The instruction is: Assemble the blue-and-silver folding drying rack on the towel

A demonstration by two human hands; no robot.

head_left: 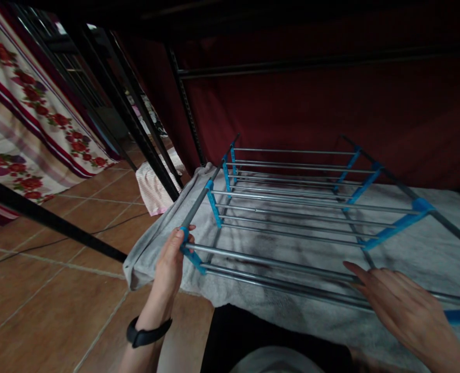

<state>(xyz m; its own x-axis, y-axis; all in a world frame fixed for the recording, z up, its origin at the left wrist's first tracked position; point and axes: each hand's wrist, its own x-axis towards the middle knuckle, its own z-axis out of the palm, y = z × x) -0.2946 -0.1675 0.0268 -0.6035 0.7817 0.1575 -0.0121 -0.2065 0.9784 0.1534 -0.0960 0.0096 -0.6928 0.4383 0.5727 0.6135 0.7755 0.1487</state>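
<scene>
A shoe rack (276, 199) of grey metal tubes and blue plastic connectors lies on a grey towel-like cloth in front of me. My left hand (174, 251) is closed around the blue connector at the near left corner, thumb and fingers on either side of the tube. On the right, my right hand (406, 303) bends over the near tubes with its thumb sticking out to the left. Its fingertips are hidden behind the hand and tubes. Several thin tubes span between the two side frames, and blue brackets (393, 230) join them on the right.
The grey cloth (152, 256) covers a low surface edged by black metal posts (132, 119). Behind hangs a dark red curtain (276, 114). A flowered cloth (31, 109) hangs at left above the tiled floor (58, 300), where a dark cable (78, 235) runs. A pinkish towel (154, 189) hangs nearby.
</scene>
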